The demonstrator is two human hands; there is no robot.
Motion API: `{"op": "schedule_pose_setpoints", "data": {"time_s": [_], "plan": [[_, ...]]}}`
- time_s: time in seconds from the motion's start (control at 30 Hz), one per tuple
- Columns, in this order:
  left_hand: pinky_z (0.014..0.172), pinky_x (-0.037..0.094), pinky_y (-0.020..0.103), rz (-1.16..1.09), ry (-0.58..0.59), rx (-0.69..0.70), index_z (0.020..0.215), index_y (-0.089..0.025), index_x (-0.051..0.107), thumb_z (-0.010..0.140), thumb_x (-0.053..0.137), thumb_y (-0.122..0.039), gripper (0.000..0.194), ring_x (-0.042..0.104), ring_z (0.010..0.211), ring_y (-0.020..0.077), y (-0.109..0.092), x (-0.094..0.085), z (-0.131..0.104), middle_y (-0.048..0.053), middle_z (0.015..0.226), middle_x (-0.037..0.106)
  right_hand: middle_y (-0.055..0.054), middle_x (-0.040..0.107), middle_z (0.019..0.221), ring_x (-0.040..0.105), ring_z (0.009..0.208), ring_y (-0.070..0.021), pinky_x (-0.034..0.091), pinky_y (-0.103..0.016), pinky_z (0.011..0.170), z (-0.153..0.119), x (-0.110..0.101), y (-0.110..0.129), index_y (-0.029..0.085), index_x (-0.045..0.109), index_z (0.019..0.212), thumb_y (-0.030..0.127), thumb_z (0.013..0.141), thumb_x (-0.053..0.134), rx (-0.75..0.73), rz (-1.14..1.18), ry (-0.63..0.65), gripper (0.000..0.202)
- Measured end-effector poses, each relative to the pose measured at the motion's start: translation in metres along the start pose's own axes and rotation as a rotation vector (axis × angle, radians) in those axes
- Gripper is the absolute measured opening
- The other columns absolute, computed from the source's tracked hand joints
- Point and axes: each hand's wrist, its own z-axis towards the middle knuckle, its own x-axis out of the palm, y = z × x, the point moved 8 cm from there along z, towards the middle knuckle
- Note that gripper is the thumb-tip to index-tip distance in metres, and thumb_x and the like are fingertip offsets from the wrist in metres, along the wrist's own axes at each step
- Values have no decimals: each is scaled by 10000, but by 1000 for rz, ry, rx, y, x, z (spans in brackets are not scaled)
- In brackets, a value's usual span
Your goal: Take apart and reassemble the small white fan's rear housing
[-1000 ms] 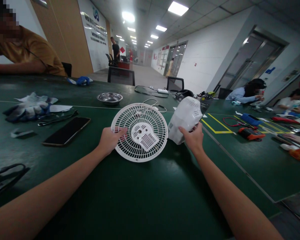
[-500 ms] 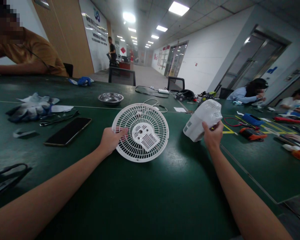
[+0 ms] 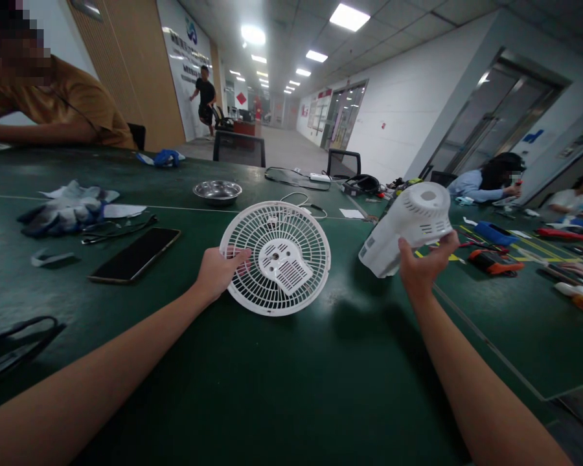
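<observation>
White housing [image 3: 408, 223], rounded, vented, tilted, apparently plastic, between right-hand fingers [image 3: 406, 252].

We see the left fingers [image 3: 240, 267] partly hidden at the grille's [image 3: 276, 254] nine o'clock; toward the view's eleven o'clock, wall lettering [image 3: 193, 70] is blurred.

The left hand [image 3: 217, 273] grips the grille [image 3: 298, 249] by its rim and the right hand [image 3: 423, 262] holds the white housing [image 3: 403, 223], tilted, above the green counter [image 3: 272, 382].
</observation>
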Motion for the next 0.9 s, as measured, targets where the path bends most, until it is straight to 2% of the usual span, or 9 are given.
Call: {"op": "schedule_pose_setpoints", "data": {"time_s": [0.1, 0.2, 0.27, 0.37, 0.47, 0.63, 0.77, 0.83, 0.9], "plan": [[722, 646, 378, -19, 9, 16, 945, -146, 769, 830, 801, -293, 189, 780, 783, 248, 2, 0, 3, 83, 860, 805, -171, 627, 1297, 648, 1136, -336, 528, -484, 952, -16, 12, 28, 181, 458, 1361, 511, 690, 787, 8, 69, 115, 817], [722, 646, 378, -22, 15, 12, 921, -151, 771, 842, 793, -283, 156, 777, 770, 245, 4, 1, 4, 75, 845, 803, -142, 716, 1135, 705, 941, -299, 563, -453, 863, -49, 49, 38, 193, 532, 1223, 567, 705, 796, 167, 122, 424, 691], [707, 642, 376, -23, 8, 2, 895, -147, 771, 846, 788, -269, 133, 773, 743, 243, 3, 2, 3, 76, 824, 801, -134, 740, 1043, 711, 881, -304, 565, -462, 843, -72, 71, 39, 200, 554, 1140, 600, 715, 787, 216, 52, 594, 629], [698, 639, 371, -32, 10, 19, 912, -138, 770, 852, 790, -262, 139, 771, 735, 237, -4, 2, -1, 81, 833, 803, -127, 744, 1005, 711, 905, -326, 551, -486, 873, -96, 96, 36, 210, 559, 1126, 611, 735, 766, 151, -103, 744, 597], [691, 642, 364, -23, 30, 31, 939, -136, 768, 865, 783, -264, 149, 772, 746, 232, -8, 3, -3, 78, 841, 804, -142, 732, 1064, 691, 1023, -346, 520, -525, 947, -110, 113, 27, 198, 567, 1160, 608, 774, 731, 84, -203, 817, 587], [683, 645, 364, -22, 16, 30, 928, -133, 770, 861, 787, -269, 152, 775, 744, 234, -8, 1, -4, 73, 819, 801, -234, 617, 1350, 540, 1299, -440, 416, -658, 1062, -109, 113, 26, 157, 591, 1300, 631, 781, 715, 43, -249, 791, 713], [663, 636, 357, 21, -18, 77, 874, -139, 777, 858, 780, -283, 145, 764, 702, 232, -14, 0, -6, 64, 760, 788, -212, 611, 1384, 532, 1332, -398, 400, -611, 1129, -93, 87, 65, 146, 614, 1370, 552, 855, 671, -55, 37, 659, 658], [676, 634, 359, 54, -34, 135, 820, -152, 774, 861, 770, -304, 158, 764, 702, 236, -20, 0, -8, 63, 746, 785, -147, 703, 1234, 637, 1172, -343, 467, -563, 1084, -101, 82, 82, 195, 685, 1279, 563, 894, 649, 76, 273, 733, 534], [697, 634, 363, 83, -51, 194, 788, -161, 769, 865, 758, -330, 186, 765, 709, 242, -25, -2, -11, 63, 742, 784, -94, 762, 1096, 696, 1042, -310, 536, -535, 1003, -130, 90, 98, 230, 725, 1185, 606, 929, 597, 397, 595, 926, 472]]}}
